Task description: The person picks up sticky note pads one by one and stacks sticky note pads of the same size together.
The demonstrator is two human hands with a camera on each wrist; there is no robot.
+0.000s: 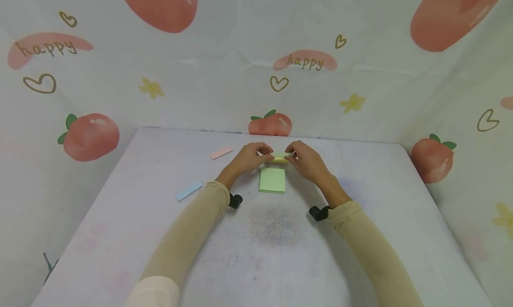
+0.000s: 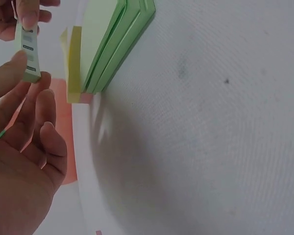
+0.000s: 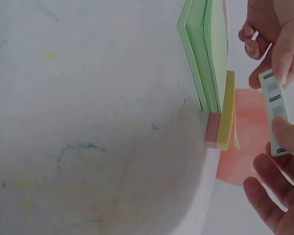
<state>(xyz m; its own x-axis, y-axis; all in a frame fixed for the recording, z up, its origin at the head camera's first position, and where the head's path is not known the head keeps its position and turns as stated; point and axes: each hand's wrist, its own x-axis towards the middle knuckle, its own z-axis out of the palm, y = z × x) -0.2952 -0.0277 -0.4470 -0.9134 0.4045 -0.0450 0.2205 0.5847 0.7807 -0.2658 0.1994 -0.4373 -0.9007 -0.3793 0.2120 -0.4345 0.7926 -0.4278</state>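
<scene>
Between both hands is a narrow pale green sticky-note pad [image 1: 282,154], with dark printed labels on the face seen in the wrist views. My left hand [image 1: 251,157] pinches one end with thumb and fingers. At the other end, my right hand [image 1: 307,162] grips it the same way. Below the hands lies a narrow yellow sticky-note pad [image 3: 227,115], its thin top sheet lifting away in the right wrist view. Under the yellow pad a pink pad [image 3: 212,130] shows. Nearer to me sits a square stack of green sticky notes [image 1: 272,180] in layers.
On the white table [image 1: 160,253], a pink strip pad [image 1: 221,153] and a light blue strip pad [image 1: 189,191] lie to the left. A fruit-printed cloth [image 1: 224,88] rises behind the back edge. Black wrist devices [image 1: 319,213] hang by both sleeves.
</scene>
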